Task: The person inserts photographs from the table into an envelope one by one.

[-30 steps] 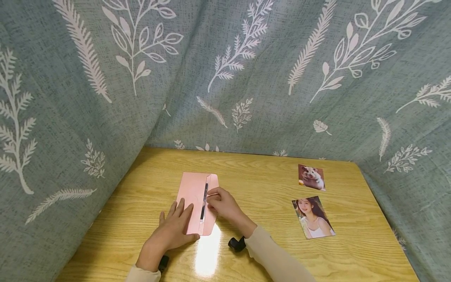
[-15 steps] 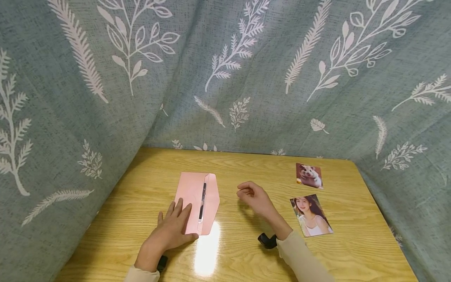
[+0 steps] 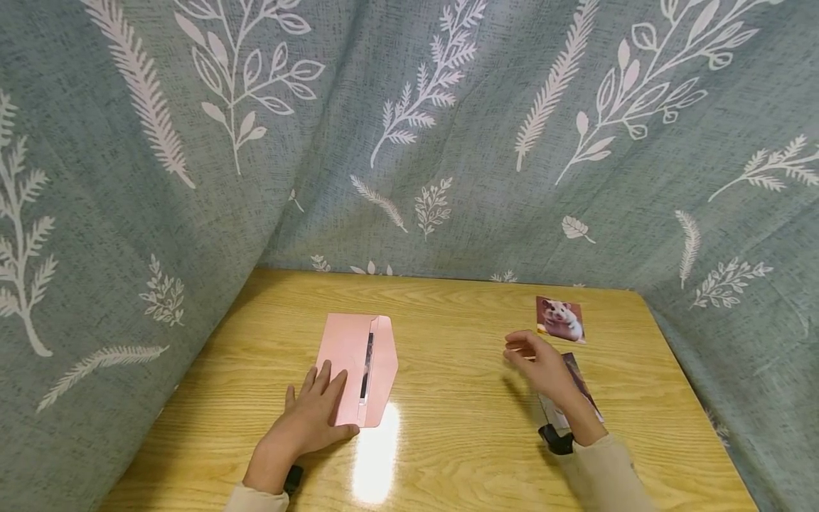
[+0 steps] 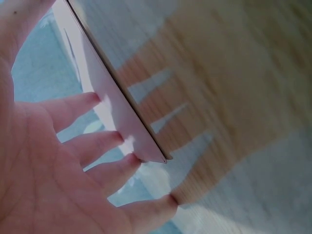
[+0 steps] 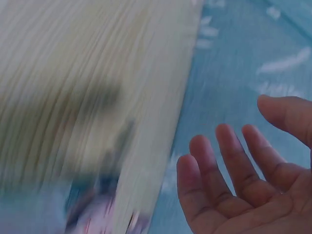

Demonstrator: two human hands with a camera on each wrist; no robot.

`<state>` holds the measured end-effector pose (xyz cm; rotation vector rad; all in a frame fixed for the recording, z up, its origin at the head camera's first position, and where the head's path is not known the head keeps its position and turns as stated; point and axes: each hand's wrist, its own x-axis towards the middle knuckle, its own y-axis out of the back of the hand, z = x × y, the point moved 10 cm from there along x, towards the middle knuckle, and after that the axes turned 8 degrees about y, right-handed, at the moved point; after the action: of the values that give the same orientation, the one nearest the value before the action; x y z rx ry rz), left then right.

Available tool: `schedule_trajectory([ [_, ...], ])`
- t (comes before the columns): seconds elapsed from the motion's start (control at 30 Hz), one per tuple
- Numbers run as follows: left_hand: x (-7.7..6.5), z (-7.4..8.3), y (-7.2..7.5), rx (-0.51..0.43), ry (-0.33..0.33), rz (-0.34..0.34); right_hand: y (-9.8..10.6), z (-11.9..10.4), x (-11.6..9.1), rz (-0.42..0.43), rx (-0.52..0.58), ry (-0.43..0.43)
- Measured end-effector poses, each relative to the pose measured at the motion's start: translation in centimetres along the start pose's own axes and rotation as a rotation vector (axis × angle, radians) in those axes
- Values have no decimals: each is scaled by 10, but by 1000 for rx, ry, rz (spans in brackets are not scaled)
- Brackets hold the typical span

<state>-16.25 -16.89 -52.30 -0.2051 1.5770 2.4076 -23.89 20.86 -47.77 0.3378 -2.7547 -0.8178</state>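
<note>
A pink envelope (image 3: 339, 341) lies on the table with its flap unfolded to the right. In its slot shows the edge of a photo (image 3: 367, 370). My left hand (image 3: 306, 419) rests on the envelope's near left part, fingers spread. Above the table, over the portrait photo (image 3: 579, 377), hovers my right hand (image 3: 544, 366), fingers loosely bent and holding nothing. Hand and forearm hide much of that photo, which shows a long-haired person. Just beyond lies a smaller hamster photo (image 3: 560, 319). In the right wrist view the fingers (image 5: 229, 146) stand apart from everything.
The wooden table (image 3: 448, 313) is bordered at the back and sides by a blue-green leaf-patterned cloth (image 3: 397, 142). A bright light reflection lies on the tabletop below the envelope. Each wrist wears a small black camera (image 3: 555, 439).
My right hand has let go of the photo in the envelope's slot and moved right to above the portrait photo. The left hand has stayed on the envelope.
</note>
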Motion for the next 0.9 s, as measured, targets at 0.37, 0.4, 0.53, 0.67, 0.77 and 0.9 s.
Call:
schedule_trajectory([
  [0.37, 1, 0, 0, -1, 0, 4, 62, 48, -21, -7, -278, -100],
  [0.4, 1, 0, 0, -3, -1, 5, 64, 52, -22, -16, -291, -103],
  [0.53, 1, 0, 0, -4, -3, 8, 69, 64, -25, -59, -330, -78],
  [0.67, 1, 0, 0, -6, 2, 4, 69, 74, -27, -114, -423, -41],
  [0.77, 1, -1, 0, -6, 4, 4, 69, 80, -29, -141, -493, -44],
  [0.9, 1, -1, 0, -1, 4, 6, 69, 85, -31, -152, -516, -66],
])
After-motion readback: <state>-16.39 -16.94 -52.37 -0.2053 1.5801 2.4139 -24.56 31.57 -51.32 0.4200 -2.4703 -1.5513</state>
